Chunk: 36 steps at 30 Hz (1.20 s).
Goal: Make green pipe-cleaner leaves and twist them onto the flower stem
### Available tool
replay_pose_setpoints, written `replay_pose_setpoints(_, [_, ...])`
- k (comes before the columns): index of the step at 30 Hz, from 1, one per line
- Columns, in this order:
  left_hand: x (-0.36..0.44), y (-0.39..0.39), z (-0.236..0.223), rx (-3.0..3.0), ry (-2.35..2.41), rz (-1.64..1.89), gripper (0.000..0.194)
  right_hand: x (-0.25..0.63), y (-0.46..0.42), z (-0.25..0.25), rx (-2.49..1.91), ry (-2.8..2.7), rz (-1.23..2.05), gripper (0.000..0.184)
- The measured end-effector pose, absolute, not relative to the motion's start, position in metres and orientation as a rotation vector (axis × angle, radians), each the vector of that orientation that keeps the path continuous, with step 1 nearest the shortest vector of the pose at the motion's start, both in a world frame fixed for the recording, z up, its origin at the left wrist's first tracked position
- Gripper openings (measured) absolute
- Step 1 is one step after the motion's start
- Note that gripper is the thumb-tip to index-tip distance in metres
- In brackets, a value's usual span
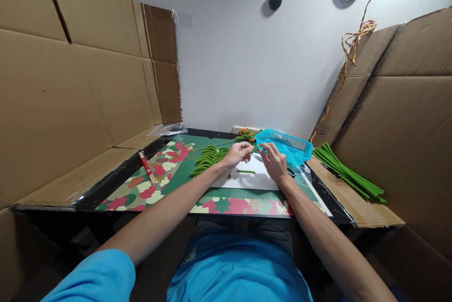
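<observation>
Close together, left hand (240,154), right hand (274,160), fingers curled, pinching a green strip (256,147).

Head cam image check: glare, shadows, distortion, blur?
Head view, glare: the wall washes out near the top right. Head view, shadows: the black knob casts one to its lower left. Head view, distortion: wide-angle stretch, cardboard appears to lean outward. Head view, blur: left hand and right hand fairly clear; green stem between them too small to judge.

wall (240,57) glare upper right, lower corners dim, edges stretched
</observation>
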<state>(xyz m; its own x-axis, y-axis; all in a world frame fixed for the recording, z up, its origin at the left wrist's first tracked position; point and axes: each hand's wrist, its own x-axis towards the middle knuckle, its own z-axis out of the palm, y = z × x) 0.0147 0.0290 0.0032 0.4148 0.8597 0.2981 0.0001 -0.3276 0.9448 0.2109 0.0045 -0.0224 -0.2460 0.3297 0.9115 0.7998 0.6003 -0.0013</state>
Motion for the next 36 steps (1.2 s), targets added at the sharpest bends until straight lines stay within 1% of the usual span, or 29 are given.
replay_pose_setpoints(6, [0.015,0.026,0.002,1.624,0.76,1.037,0.024,0.21,0.001,-0.022,-0.891,-1.869,-0.56,0.027])
replay_pose_setpoints(12, [0.018,0.019,0.007,1.604,0.739,1.046,0.023,0.213,-0.003,-0.022,-0.924,-1.92,-0.461,0.029])
replay_pose_setpoints(14, [0.018,0.017,0.008,1.594,0.728,1.052,0.027,0.213,-0.004,-0.021,-0.934,-1.936,-0.424,0.029])
replay_pose_setpoints(18, [0.018,0.015,0.009,1.583,0.703,1.038,0.042,0.214,-0.007,-0.018,-0.943,-1.965,-0.353,0.028])
replay_pose_setpoints(20, [0.017,0.015,0.009,1.577,0.697,1.029,0.046,0.214,-0.009,-0.016,-0.944,-1.98,-0.312,0.027])
replay_pose_setpoints(27, [0.015,0.009,0.021,1.589,0.687,0.996,0.046,0.212,-0.015,-0.001,-0.938,-1.965,-0.137,0.024])
replay_pose_setpoints(30, [0.018,-0.005,0.032,1.608,0.674,0.956,0.047,0.215,-0.028,0.01,-0.926,-1.942,-0.037,0.025])
replay_pose_setpoints(33, [0.024,-0.032,0.039,1.621,0.665,0.922,0.049,0.218,-0.059,0.02,-0.942,-1.9,0.063,0.026])
replay_pose_setpoints(35, [0.028,-0.057,0.038,1.633,0.667,0.949,0.045,0.218,-0.088,0.022,-0.962,-1.866,0.124,0.025])
replay_pose_setpoints(36, [0.03,-0.071,0.036,1.64,0.671,0.976,0.044,0.217,-0.102,0.022,-0.969,-1.812,0.222,0.024])
